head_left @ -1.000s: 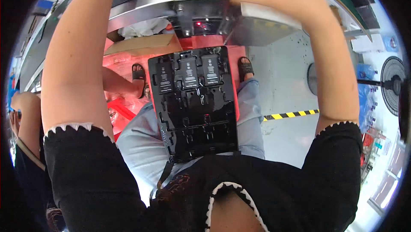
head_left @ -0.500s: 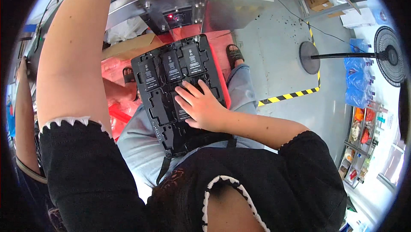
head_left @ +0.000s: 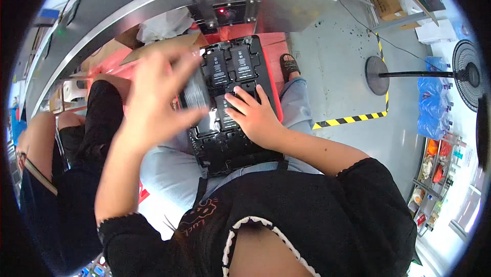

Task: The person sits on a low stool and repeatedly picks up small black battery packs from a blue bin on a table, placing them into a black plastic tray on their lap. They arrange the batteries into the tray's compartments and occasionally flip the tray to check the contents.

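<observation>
1. Rests right hand (head_left: 254, 117), fingers spread, on a black battery (head_left: 224, 111) in the middle of the black tray (head_left: 225, 157); grips nothing visibly.
2. Holds left hand (head_left: 153, 100) over the tray's left side, thumb and fingers wide apart around a blurred grey piece (head_left: 194, 93); cannot tell whether gripping or only brushing it.
3. Could leave the grey piece askew across a slot wall, through haste or a loose hold.
4. Could nudge the middle battery out of line, through uneven pressure from the right fingers.
5. Farther off, shows two batteries (head_left: 216, 67) side by side in the tray's far row.
6. Balances the tray on jeans (head_left: 171, 167); could tip or slide with a shift of the knees.
7. Beyond, includes red sheeting (head_left: 276, 47), a metal bench (head_left: 169, 3) on the far side, and a fan (head_left: 466, 64) at right.
</observation>
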Demonstrator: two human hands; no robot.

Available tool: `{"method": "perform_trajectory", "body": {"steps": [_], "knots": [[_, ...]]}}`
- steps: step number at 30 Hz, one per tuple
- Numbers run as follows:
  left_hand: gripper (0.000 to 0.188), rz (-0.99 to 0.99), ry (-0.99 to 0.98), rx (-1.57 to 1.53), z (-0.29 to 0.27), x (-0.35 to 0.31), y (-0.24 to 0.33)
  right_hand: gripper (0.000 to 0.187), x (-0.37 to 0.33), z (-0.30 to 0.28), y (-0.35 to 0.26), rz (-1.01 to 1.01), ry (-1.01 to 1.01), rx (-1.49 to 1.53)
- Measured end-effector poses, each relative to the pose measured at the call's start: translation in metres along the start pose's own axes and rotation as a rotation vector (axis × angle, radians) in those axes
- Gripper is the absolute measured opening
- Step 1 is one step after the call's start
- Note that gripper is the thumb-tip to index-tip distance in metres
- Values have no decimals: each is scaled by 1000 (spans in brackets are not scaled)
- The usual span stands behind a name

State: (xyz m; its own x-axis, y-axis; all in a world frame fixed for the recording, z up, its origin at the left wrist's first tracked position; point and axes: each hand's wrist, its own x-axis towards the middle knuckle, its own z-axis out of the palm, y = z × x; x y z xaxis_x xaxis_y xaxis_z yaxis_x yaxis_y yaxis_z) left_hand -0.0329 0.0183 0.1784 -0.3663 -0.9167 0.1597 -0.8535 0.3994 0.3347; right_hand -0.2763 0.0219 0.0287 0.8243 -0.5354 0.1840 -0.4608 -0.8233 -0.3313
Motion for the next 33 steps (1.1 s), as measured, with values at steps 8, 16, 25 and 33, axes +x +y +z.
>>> {"method": "perform_trajectory", "body": {"steps": [8, 16, 25, 33], "knots": [[66, -152, -81, 2, 126, -107, -11, 45, 80, -20, 21, -81, 202, 165], [56, -316, 29, -97, 157, -102, 4, 60, 155, 18, 23, 10, -147, 6], [55, -303, 156, -30, 132, -55, -46, 31, 166, -172, 46, -149, 147, 428], [34, -16, 546, -15, 42, 24, -73, 94, 293, -223, 222, 186, 42, -194]]}}
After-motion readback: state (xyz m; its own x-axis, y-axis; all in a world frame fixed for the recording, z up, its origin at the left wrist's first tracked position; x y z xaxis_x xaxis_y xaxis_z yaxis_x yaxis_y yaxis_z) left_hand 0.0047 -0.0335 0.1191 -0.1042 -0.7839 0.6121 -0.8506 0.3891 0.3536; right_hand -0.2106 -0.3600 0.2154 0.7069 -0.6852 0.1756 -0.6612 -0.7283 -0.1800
